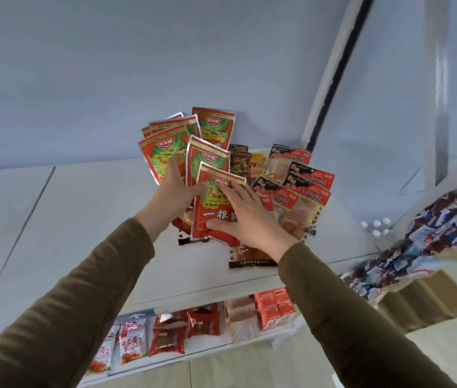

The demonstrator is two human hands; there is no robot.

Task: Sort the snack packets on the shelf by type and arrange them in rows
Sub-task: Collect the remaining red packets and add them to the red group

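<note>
On the white top shelf (87, 208) stands a fan of red-and-green snack packets (210, 127) leaning against the back wall. My left hand (175, 189) grips a clutch of these packets from the left. My right hand (245, 217) holds the nearest red packet (212, 208), thumb under its lower edge. To the right lie several red-black packets with clear windows (303, 189), overlapping each other. Small brown packets (239, 161) and a yellow one (258, 163) sit behind, between the two groups. More packets lie hidden under my hands.
A lower shelf holds red packets (171, 334), white-red packets (132, 340) and red cartons (275, 306). A blurred hanging strip of blue-white packets (429, 247) is at the right. A vertical shelf post (331, 77) rises behind the pile. White bottle caps (375, 228) show at the right.
</note>
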